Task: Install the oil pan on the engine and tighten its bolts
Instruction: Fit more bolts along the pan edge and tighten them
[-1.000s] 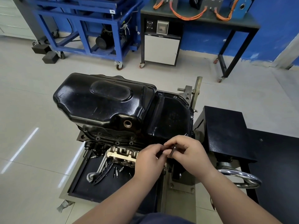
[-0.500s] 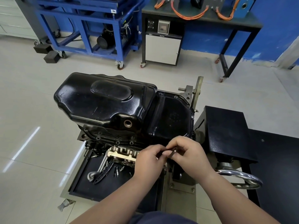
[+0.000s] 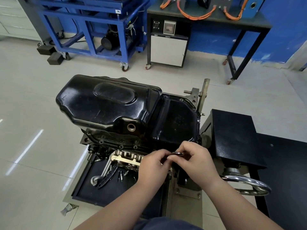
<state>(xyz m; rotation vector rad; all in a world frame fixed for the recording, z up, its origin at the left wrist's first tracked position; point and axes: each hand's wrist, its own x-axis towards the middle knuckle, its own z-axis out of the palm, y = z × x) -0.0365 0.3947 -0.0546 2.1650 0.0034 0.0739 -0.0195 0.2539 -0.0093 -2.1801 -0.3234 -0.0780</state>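
Small dark metal piece (image 3: 177, 153) has gone from upright to flat, pinched by fingertips of left hand (image 3: 152, 165) and right hand (image 3: 196, 161) at lower centre, oil pan (image 3: 116, 105) sitting on the engine (image 3: 127, 157) mid-frame (I'd seat it square before cranking flange bolts (image 3: 121, 146)).

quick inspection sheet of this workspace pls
surface: black tray under the engine
job's things: oil pan sits on the engine; its drain hole has no plug
clutter: bolts and a curved guide lie loose in the tray
grippers: left hand and right hand pinch a small dark part at the pan's near edge
cables: orange cables on the back table
surroundings: blue cart, white cabinet, handwheel, tiled floor
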